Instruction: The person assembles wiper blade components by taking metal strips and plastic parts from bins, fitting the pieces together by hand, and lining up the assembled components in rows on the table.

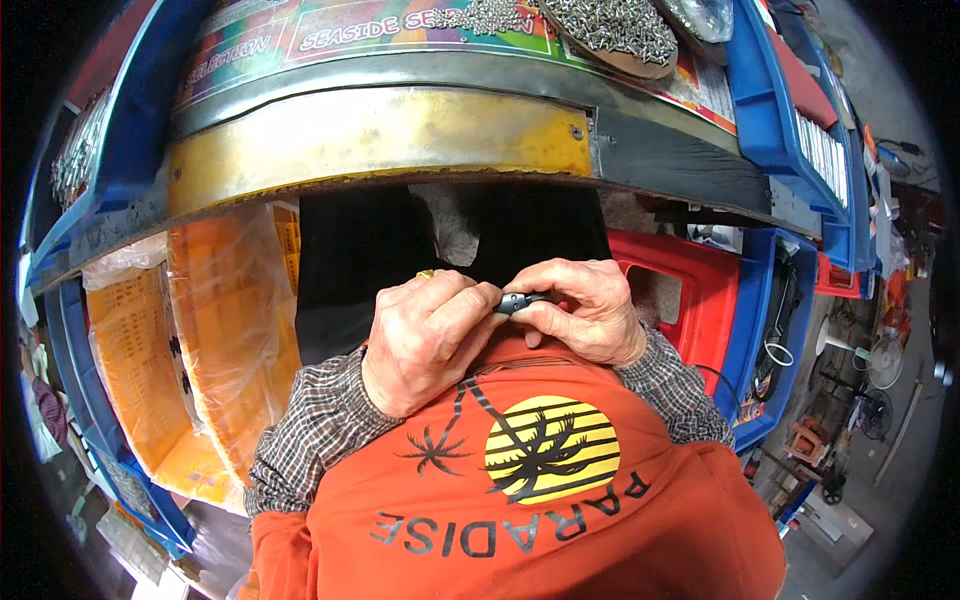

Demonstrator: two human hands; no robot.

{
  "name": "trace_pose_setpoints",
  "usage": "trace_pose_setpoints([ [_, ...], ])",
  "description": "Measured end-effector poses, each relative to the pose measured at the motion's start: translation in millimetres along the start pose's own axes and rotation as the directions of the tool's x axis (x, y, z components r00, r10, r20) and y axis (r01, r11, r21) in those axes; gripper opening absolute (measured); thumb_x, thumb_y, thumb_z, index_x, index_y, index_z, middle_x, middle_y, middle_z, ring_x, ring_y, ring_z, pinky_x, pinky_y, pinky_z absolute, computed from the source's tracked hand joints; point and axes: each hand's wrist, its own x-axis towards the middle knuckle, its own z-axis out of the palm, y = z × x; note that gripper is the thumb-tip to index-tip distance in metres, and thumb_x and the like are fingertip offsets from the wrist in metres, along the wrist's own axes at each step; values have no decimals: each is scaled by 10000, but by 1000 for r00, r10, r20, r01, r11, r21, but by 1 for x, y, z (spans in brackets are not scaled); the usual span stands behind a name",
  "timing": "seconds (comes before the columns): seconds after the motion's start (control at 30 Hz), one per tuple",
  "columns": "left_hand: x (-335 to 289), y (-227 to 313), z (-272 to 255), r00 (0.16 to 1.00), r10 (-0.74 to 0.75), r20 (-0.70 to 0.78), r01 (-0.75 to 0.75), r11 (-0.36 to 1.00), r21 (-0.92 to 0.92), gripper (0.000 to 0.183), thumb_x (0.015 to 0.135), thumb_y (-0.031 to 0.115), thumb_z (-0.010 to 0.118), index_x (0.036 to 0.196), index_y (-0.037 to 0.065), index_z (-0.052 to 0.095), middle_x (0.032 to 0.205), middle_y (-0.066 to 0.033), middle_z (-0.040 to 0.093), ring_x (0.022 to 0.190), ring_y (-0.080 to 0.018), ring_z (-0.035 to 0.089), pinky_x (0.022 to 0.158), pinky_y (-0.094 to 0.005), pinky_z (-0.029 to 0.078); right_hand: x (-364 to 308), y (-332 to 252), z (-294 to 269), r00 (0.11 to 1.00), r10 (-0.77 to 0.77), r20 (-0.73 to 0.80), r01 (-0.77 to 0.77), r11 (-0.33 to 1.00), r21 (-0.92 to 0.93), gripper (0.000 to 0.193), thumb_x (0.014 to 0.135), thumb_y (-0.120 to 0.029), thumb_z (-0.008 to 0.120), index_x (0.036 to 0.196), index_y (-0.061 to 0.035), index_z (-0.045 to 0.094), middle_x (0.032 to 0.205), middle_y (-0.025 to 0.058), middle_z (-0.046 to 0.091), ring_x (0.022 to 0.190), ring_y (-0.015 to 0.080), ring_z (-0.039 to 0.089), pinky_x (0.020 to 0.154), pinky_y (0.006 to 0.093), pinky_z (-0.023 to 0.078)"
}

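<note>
Close to my orange apron, both hands meet at one small dark piece with a grey metallic end and little round dots or holes (512,303); its exact kind I cannot make out. My left hand (430,325) is closed, thumb and fingertips pinching the grey end. From the other side my right hand (580,310) pinches the black end between thumb and forefinger. A ring shows on a finger of the left hand. Part of the piece is hidden behind the fingertips.
Ahead lies a workbench with a yellow front edge (380,140). A tray of small metal rivets or pins (615,35) sits on it, beside a loose pile (485,16). Blue bins (790,130) flank the bench. An orange crate (225,330) stands left, a red crate (715,300) right.
</note>
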Motion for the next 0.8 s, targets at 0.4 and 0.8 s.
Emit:
trace_pose_setpoints([
  [0.4, -3, 1, 3, 995, -18, -99, 21, 999, 35, 228, 673, 6, 738, 865, 38, 619, 747, -71, 618, 586, -195, 583, 523, -292, 460, 0, 3, 7, 997, -49, -60, 43, 994, -96, 140, 831, 18, 653, 969, 30, 633, 806, 74, 660, 562, 83, 618, 485, 211, 502],
  [0.8, 11, 1, -3, 992, 29, -125, -15, 994, 110, 251, 659, 8, 728, 884, 39, 621, 716, -59, 563, 586, -215, 567, 521, -312, 452, 15, -7, -5, 991, -132, -24, 121, 957, -262, 177, 817, 1, 674, 987, 36, 639, 861, 94, 673, 675, 122, 661, 582, 226, 537],
])
